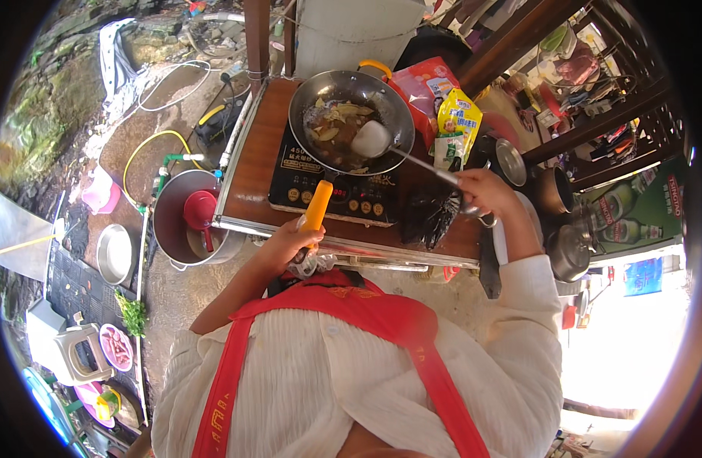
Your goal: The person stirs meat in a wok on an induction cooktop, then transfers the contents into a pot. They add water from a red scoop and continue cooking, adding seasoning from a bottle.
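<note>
A wooden bench (253, 149) lies beyond the fingers of the left hand (290, 240); on it a black cooker (359, 201) carries the pan (349, 84), those fingers gripping its orange handle (317, 208); the right hand (485, 192) has its fingers wrapped round a spatula (371, 140), its head beside food (339, 122), ahead-left of them

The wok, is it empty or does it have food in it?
Not empty: the wok holds yellowish pieces and brownish liquid; a spatula dips inside.

The wok handle (317, 204) is showing orange, cooker (288, 200) black, apron (381, 314) red with gold marks, shirt (290, 374) finely striped cream
</note>
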Demonstrator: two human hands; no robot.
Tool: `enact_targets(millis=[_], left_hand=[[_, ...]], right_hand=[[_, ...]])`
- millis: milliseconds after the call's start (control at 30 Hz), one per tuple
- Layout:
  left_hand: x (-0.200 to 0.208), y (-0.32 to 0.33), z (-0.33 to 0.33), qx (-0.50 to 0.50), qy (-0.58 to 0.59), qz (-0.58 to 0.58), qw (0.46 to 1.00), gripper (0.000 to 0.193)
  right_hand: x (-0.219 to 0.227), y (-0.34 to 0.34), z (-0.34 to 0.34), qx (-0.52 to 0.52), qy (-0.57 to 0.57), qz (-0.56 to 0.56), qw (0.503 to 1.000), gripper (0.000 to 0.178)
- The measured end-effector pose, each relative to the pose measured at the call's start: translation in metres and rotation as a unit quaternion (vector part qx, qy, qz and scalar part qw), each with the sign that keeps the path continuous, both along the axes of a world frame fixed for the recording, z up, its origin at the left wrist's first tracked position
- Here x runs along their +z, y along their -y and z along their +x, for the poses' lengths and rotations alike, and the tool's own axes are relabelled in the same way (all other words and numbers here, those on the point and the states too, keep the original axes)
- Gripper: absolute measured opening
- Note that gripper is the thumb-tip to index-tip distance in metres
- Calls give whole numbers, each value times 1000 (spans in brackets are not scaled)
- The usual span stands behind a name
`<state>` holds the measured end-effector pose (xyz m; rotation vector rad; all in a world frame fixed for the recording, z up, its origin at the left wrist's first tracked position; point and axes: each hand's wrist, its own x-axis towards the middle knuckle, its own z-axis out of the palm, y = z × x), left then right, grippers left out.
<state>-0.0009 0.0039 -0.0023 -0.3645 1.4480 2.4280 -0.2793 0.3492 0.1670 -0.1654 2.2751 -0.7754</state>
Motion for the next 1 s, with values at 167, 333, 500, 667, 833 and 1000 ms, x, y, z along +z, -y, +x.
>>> enact_targets(millis=[167,333,500,667,833,1000], left_hand=[[7,1,0,-14,-19,-7,1000,26],[3,2,-1,-26,-1,-13,1000,26],[-4,-1,-1,-12,-36,33,999,25],[-2,2,-2,-17,5,10,1000,25],[-9,-1,-2,3,-12,11,1000,26],[-7,-2,0,0,-6,22,1000,26]], right_hand=[[-35,47,4,-62,-2,-50,997,40],[-17,24,19,-36,85,-47,995,38],[1,10,-4,-8,-49,10,999,34],[-36,52,8,-43,36,-74,996,31],[10,16,8,6,-14,1,1000,26],[-14,47,-5,-1,-9,-2,1000,28]])
